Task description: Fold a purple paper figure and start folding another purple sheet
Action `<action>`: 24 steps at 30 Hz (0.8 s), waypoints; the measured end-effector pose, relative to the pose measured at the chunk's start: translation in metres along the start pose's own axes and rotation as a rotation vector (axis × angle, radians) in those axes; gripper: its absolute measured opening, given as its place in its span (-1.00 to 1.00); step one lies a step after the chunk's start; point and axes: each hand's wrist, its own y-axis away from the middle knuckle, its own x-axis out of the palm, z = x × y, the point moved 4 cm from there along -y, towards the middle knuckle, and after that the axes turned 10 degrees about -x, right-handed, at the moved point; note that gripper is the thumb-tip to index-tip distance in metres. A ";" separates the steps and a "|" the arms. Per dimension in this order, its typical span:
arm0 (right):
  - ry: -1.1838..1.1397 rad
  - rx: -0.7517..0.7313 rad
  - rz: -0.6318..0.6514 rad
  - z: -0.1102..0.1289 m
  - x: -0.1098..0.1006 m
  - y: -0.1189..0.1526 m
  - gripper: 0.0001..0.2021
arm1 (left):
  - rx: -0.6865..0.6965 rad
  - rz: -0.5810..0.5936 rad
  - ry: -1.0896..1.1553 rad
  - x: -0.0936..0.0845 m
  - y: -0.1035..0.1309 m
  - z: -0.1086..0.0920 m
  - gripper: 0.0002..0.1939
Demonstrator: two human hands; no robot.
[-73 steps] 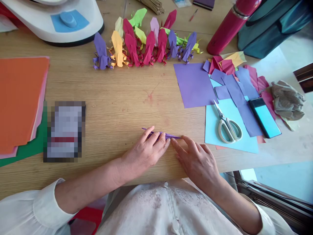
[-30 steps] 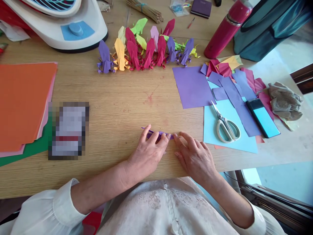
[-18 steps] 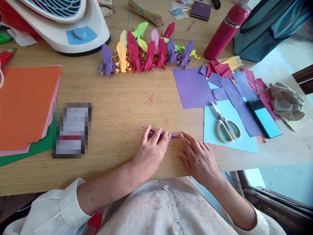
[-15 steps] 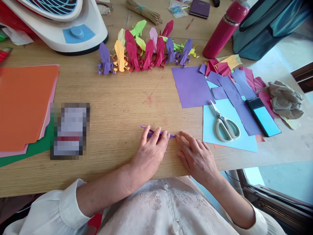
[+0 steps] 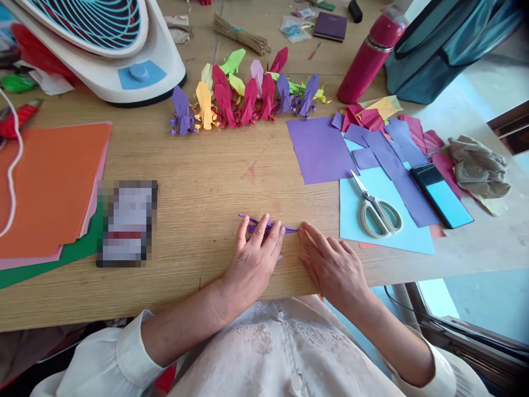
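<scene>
Head view: purple paper (image 5: 291,229) below centre; left hand (image 5: 253,269) over it, fingers spread, right hand (image 5: 335,266) at its right tip; can't tell either grip. Uneven pressure could skew creases.

Red bottle (image 5: 369,59) beside teal bag (image 5: 433,60)

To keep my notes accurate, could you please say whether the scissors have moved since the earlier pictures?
No, the scissors show no shift against the light blue sheet.
</scene>
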 end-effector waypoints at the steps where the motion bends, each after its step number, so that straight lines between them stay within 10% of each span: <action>1: -0.004 0.002 0.004 0.000 -0.001 -0.001 -0.58 | 0.006 0.003 0.008 0.000 -0.001 0.000 -0.58; 24: -0.070 0.026 -0.072 0.005 0.002 -0.010 -0.59 | -0.074 -0.030 0.137 -0.028 -0.017 0.029 -0.58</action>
